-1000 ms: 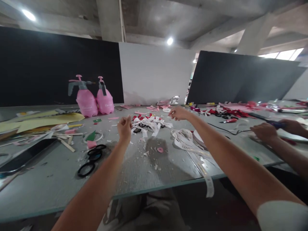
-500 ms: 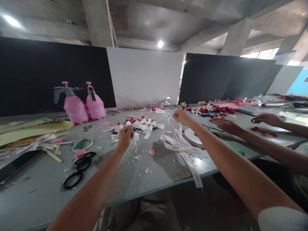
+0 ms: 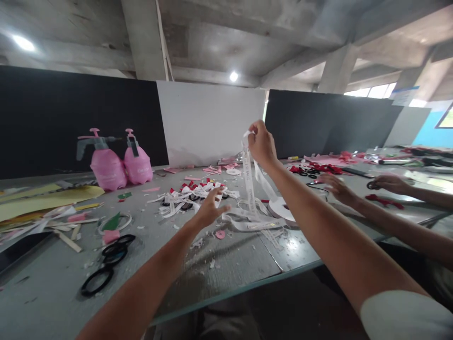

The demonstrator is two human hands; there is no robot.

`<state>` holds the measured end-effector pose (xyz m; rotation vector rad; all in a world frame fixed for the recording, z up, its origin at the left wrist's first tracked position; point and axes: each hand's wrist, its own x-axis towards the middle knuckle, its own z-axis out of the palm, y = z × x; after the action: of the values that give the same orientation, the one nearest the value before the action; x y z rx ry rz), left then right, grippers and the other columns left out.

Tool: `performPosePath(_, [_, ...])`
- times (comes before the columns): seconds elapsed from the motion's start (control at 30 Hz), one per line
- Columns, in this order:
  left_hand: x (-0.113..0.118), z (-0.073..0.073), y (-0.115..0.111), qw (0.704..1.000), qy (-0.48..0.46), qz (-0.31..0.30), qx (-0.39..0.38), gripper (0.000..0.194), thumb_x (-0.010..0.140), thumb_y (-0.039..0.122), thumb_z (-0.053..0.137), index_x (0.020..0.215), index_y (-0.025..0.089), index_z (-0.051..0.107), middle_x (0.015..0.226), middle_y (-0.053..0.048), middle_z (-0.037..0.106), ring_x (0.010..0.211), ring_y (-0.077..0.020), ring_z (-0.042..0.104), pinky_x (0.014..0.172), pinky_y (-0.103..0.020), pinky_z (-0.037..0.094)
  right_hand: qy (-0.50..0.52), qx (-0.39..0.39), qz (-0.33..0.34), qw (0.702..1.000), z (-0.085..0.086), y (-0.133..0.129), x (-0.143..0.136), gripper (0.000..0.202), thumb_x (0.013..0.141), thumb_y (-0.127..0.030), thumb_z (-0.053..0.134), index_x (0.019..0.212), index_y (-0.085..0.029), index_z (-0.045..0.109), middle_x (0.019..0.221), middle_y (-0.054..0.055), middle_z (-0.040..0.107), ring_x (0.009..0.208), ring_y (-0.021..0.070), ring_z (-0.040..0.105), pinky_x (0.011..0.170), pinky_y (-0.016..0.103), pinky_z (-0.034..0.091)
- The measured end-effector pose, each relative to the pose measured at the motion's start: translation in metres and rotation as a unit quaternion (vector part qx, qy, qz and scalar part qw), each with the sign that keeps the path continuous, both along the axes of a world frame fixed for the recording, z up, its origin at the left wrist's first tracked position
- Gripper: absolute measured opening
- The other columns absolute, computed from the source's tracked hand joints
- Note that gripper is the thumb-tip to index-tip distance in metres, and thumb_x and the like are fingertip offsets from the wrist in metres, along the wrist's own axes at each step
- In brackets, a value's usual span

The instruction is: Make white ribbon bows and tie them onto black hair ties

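Raised above the table, my right hand [image 3: 262,144] pinches a white printed ribbon [image 3: 249,182]. The ribbon hangs down into loose loops on the tabletop, beside a white ribbon roll [image 3: 279,208] that my right forearm partly covers. My left hand [image 3: 211,208] reaches over the table with thumb and fingers apart, holding nothing. It is close to the ribbon loops and to a pile of white and red ribbon pieces [image 3: 198,190]. A small pink disc [image 3: 220,234] lies just below my left hand.
Black-handled scissors [image 3: 115,252] lie at the left, near a white ring [image 3: 129,219]. Two pink spray bottles [image 3: 108,170] stand at the back left, by yellow paper [image 3: 71,194]. On the right, a co-worker's hands [image 3: 336,186] work near red ribbon scraps [image 3: 384,200].
My right hand has risen, lifting the ribbon higher off the table. My left hand has moved right from the ribbon pile and its fingers have spread.
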<state>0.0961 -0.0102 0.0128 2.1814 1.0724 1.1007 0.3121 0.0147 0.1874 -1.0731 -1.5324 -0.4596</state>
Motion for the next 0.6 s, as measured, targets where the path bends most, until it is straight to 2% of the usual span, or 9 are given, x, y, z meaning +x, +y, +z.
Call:
performPosePath(0.07, [0.008,-0.009,0.000,0.993,0.111,-0.024,0.002,0.080,0.057,0.047,0.078,0.128,0.024,0.050,0.129,-0.011,0.052,0.113,-0.0304,0.052,0.091,-0.041,0.045,0.008,0.030,0.022,0.999,0.014,0.005,-0.006,0.022,0.089,-0.016,0.037,0.106,-0.020,0.051,0.081,0.004,0.057,0.074,0.0167,0.056,0.069,0.031,0.040])
performPosePath(0.1, [0.012,-0.014,-0.001,0.987,0.158,-0.034,0.000,0.076,0.053,0.045,0.080,0.122,0.024,0.056,0.125,-0.010,0.055,0.113,-0.0327,0.052,0.093,-0.043,0.044,0.005,0.036,0.029,0.999,0.020,0.007,-0.008,0.023,0.090,-0.016,0.037,0.108,-0.020,0.051,0.082,0.005,0.057,0.076,0.0166,0.057,0.071,0.031,0.041])
performPosePath(0.13, [0.017,-0.018,-0.002,0.982,0.186,-0.042,-0.002,0.065,0.055,0.042,0.079,0.114,0.024,0.062,0.118,-0.009,0.059,0.111,-0.0331,0.054,0.092,-0.043,0.044,-0.003,0.040,0.033,0.999,0.025,0.010,-0.008,0.023,0.091,-0.017,0.037,0.108,-0.020,0.051,0.082,0.005,0.057,0.077,0.0164,0.057,0.071,0.031,0.041])
performPosePath(0.2, [0.028,-0.023,-0.004,0.980,0.187,-0.067,0.006,0.032,0.068,0.033,0.068,0.099,0.025,0.067,0.103,-0.006,0.065,0.100,-0.0286,0.059,0.088,-0.040,0.045,-0.031,0.038,0.043,0.998,0.033,0.016,-0.008,0.023,0.092,-0.018,0.037,0.108,-0.019,0.053,0.080,0.004,0.058,0.078,0.0157,0.057,0.072,0.030,0.041])
performPosePath(0.27, [0.040,-0.024,-0.004,0.983,0.153,-0.096,0.027,0.018,0.074,0.024,0.058,0.090,0.026,0.068,0.095,-0.003,0.066,0.094,-0.0240,0.061,0.085,-0.037,0.046,-0.055,0.030,0.059,0.996,0.037,0.019,-0.008,0.022,0.093,-0.021,0.038,0.106,-0.017,0.055,0.076,0.003,0.058,0.075,0.0148,0.057,0.072,0.029,0.042])
performPosePath(0.33, [0.046,-0.023,-0.001,0.988,0.118,-0.092,0.037,0.020,0.070,0.021,0.062,0.088,0.026,0.067,0.096,-0.004,0.065,0.094,-0.0240,0.060,0.086,-0.038,0.046,-0.053,0.018,0.078,0.995,0.038,0.017,-0.011,0.022,0.092,-0.024,0.040,0.102,-0.016,0.057,0.071,0.002,0.057,0.071,0.0138,0.057,0.069,0.029,0.042])
performPosePath(0.43, [0.039,-0.018,0.009,1.000,0.019,-0.019,-0.001,0.027,0.063,0.014,0.063,0.088,0.022,0.062,0.096,-0.006,0.063,0.088,-0.0229,0.058,0.082,-0.038,0.046,-0.010,-0.007,0.108,0.994,0.033,0.007,-0.019,0.020,0.088,-0.027,0.046,0.090,-0.014,0.062,0.062,0.001,0.056,0.062,0.0123,0.054,0.063,0.027,0.042])
performPosePath(0.53, [0.016,0.003,0.015,0.981,-0.172,0.080,-0.039,0.021,0.073,0.016,0.051,0.093,0.019,0.055,0.096,-0.007,0.061,0.082,-0.0187,0.057,0.077,-0.034,0.046,0.048,-0.033,0.150,0.987,0.022,-0.005,-0.030,0.019,0.082,-0.028,0.053,0.082,-0.013,0.064,0.056,-0.001,0.054,0.055,0.0105,0.051,0.056,0.024,0.039])
performPosePath(0.6, [0.000,0.027,0.011,0.961,-0.264,0.078,-0.028,0.027,0.079,0.024,0.052,0.105,0.020,0.052,0.108,-0.008,0.059,0.093,-0.0193,0.057,0.079,-0.033,0.045,0.083,-0.054,0.189,0.977,0.013,-0.010,-0.040,0.020,0.080,-0.029,0.054,0.081,-0.013,0.066,0.054,-0.002,0.053,0.050,0.0092,0.048,0.051,0.022,0.037])
